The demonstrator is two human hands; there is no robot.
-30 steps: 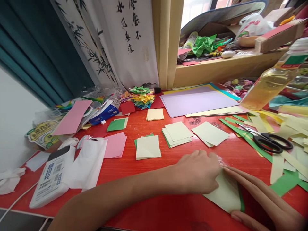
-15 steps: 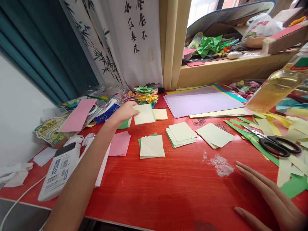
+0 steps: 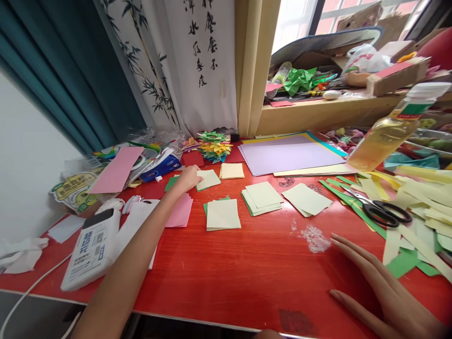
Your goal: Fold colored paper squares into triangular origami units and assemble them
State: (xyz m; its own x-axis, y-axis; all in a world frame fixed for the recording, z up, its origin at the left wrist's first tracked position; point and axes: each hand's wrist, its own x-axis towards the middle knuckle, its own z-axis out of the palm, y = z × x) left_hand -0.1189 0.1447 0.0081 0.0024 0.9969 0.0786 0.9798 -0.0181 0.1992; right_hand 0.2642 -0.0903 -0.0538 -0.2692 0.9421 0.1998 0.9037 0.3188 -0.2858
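Note:
My left hand [image 3: 190, 179] reaches to the back of the red table, its fingers closed on the left edge of a pale green paper square [image 3: 209, 180]. Just right of that square lies a cream paper stack [image 3: 232, 171]. Nearer me are a pale square pile [image 3: 223, 214], a larger pile [image 3: 263, 197] and a pair of loose pale squares [image 3: 306, 198]. Pink squares [image 3: 181, 211] lie under my left forearm. My right hand [image 3: 374, 287] rests at the right with fingers apart, holding nothing, beside a whitish patch [image 3: 315, 239] on the table.
Black-handled scissors [image 3: 384, 213] lie among paper strips [image 3: 420, 226] at the right. Behind them leans a bottle [image 3: 388, 129]. Large lilac sheets [image 3: 289, 153] and a folded paper pile [image 3: 214, 147] are at the back. A white box [image 3: 92, 249] lies at the left.
The pale square in my left hand has come down lower and slightly left, beside the cream stack. The view has shifted, showing more of the windowsill and bottle.

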